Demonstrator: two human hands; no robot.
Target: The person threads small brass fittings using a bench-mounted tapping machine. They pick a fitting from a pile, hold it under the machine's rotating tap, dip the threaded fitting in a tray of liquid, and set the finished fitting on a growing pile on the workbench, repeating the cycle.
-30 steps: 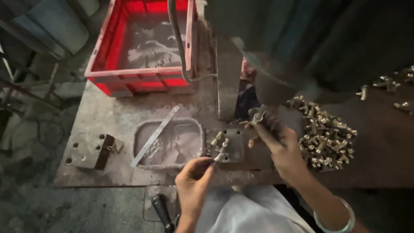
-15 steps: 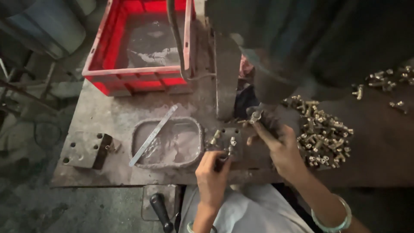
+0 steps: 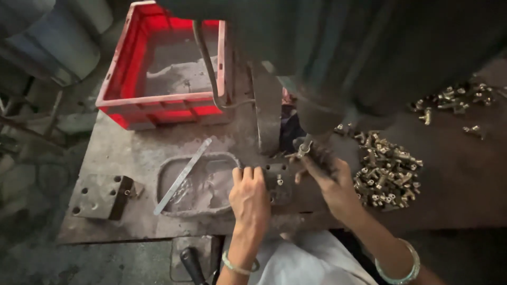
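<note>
My left hand (image 3: 249, 194) rests on the left side of a small dark metal fixture block (image 3: 278, 182) on the worktable, fingers curled over its edge. A small brass fitting sits upright in that block. My right hand (image 3: 328, 179) is just right of it and pinches a small brass fitting (image 3: 303, 149) under the dark machine head (image 3: 338, 63). A pile of several brass fittings (image 3: 387, 171) lies right beside my right hand.
A shallow oval metal tray (image 3: 174, 208) with a flat metal strip (image 3: 182, 175) across it sits left of my hands. A red plastic crate (image 3: 158, 108) stands behind. A drilled steel block (image 3: 100, 197) lies far left. More fittings (image 3: 454, 100) are scattered far right. A black handle (image 3: 191, 264) pokes out below the table.
My left hand has moved up and right from the table's front edge onto the fixture block. My right hand stays under the machine head with its fitting.
</note>
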